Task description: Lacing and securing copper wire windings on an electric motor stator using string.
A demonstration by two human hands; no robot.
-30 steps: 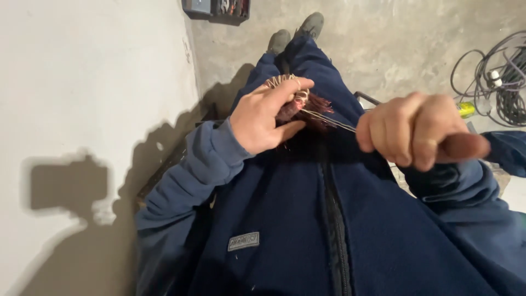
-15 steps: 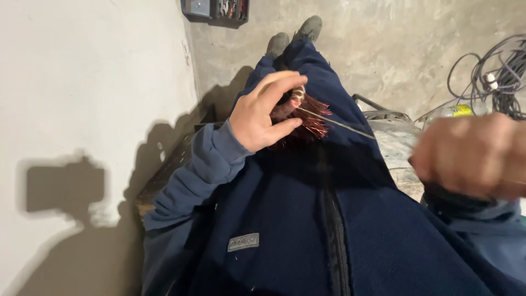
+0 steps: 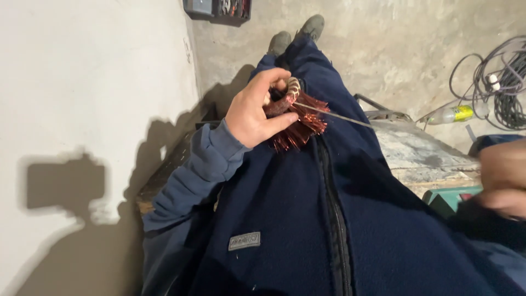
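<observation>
The left hand is curled closed around a bundle of copper winding wire, held against the dark blue fleece jacket just above its zip; a pale cord runs taut from the bundle toward the right hand, blurred at the frame edge, so its grip cannot be told. One end of the bundle already carries banded pale lacing, while the glossy reddish strands below fan out loose, suggesting the binding is only partly done.

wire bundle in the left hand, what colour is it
Coppery red-brown, with a pale wrapped band at its top; the wire bundle shows best in the head view.
</observation>
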